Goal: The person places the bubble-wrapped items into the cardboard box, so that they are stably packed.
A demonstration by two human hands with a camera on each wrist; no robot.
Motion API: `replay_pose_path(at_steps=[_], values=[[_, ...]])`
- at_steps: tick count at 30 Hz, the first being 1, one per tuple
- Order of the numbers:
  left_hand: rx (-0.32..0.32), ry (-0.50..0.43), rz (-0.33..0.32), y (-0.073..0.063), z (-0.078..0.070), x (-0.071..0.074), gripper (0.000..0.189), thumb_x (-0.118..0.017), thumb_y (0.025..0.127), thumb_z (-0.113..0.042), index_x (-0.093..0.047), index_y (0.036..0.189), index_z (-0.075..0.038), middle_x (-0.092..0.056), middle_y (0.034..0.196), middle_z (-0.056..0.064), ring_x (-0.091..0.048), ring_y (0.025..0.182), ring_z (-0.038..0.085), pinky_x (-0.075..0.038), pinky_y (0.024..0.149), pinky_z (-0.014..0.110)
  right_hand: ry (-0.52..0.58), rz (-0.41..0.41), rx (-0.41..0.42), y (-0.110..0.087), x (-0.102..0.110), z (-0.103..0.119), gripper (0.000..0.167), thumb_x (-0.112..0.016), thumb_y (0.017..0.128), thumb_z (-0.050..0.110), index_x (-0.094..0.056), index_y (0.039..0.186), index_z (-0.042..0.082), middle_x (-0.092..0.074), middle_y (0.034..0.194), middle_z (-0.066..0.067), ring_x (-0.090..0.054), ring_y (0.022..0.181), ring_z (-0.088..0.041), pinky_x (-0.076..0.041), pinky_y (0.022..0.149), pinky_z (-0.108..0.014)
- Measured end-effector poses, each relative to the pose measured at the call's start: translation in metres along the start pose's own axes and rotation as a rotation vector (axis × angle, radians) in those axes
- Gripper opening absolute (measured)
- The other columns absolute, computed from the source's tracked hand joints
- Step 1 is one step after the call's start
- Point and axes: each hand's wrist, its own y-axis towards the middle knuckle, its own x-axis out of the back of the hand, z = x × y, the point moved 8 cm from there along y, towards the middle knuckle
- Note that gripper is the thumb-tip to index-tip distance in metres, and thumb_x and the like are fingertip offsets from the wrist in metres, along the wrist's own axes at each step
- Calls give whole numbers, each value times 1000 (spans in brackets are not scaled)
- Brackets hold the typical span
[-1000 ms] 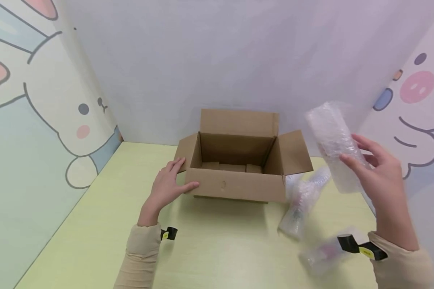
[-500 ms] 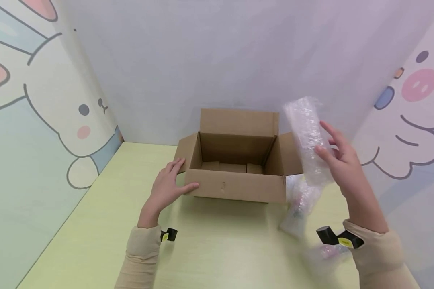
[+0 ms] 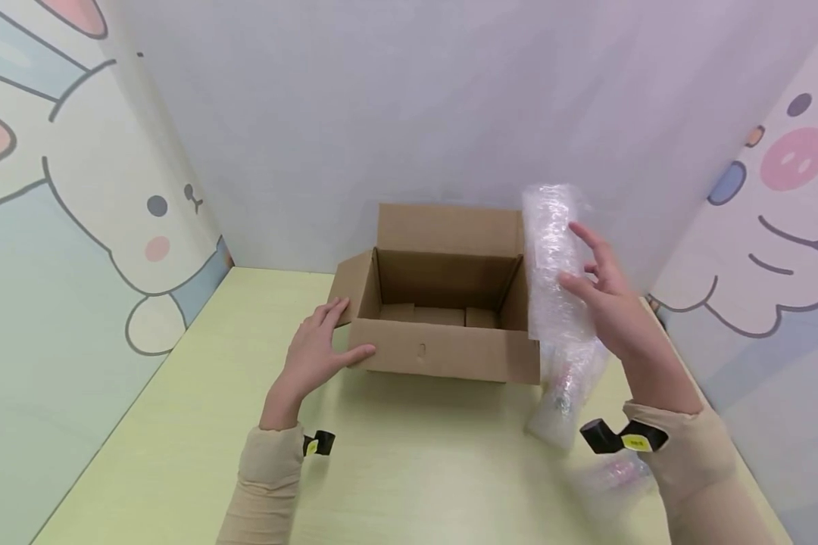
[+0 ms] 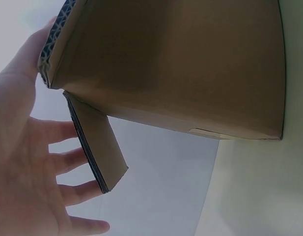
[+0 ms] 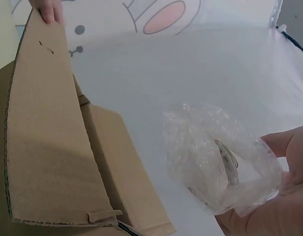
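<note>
An open cardboard box [image 3: 443, 350] stands on the table with its flaps folded outward. At its near left corner is my left hand [image 3: 320, 344], thumb against the front flap and straight fingers touching the left side flap [image 4: 99, 145]. My right hand [image 3: 610, 303] holds a long bubble-wrapped package [image 3: 552, 257] between thumb and fingers, upright beside the box's right side and in front of its right flap. Through the end of the wrap [image 5: 200, 157] in the right wrist view, something dark shows inside; its kind cannot be told.
Another bubble-wrapped package [image 3: 562, 393] lies right of the box, partly beneath the held one. A further wrapped package [image 3: 616, 477], pinkish inside and blurred, lies nearer, partly hidden by the right wrist. Behind the box rises a pale wall [image 3: 450, 113]; the table [image 3: 409, 469] is light yellow-green.
My right hand has carried the wrapped package leftward to the box's right side, and the package has turned more upright. The left hand and the box have stayed in place.
</note>
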Motion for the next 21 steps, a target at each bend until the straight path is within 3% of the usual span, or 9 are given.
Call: replay_pose_path(at_steps=[3,7,11,21], values=[[-2,-6,-4,-3,0,0,99,-71,77,-60,-27,154,-17,-28,158,12,-33,138,41,-32,109,58,82,13,-4,5,-7,1,70,-51,98,8,-20,153,37,-16,126,4,-23,105,-16,-35,81,-25],[-15,-10,-11,-6,0,-1,100,-72,77,-60,-26,154,-17,-27,158,11,-33,139,41,-32,110,58,129,22,-16,9,-16,0,72,-51,95,0,-24,153,33,-28,120,-2,-37,102,-13,-41,80,-21],[-28,-8,-17,-8,-3,-2,100,-73,76,-59,-27,154,-17,-27,158,10,-33,138,41,-31,110,58,127,53,-61,12,-29,-4,73,-52,94,0,-23,153,32,-36,115,-10,-47,100,-13,-49,77,-21],[-30,-7,-19,-9,-4,0,100,-74,75,-58,-27,154,-16,-27,158,11,-32,139,42,-30,111,57,109,144,-191,22,-67,-16,74,-51,95,5,-15,154,31,-36,123,-19,-51,105,-22,-56,75,-33]])
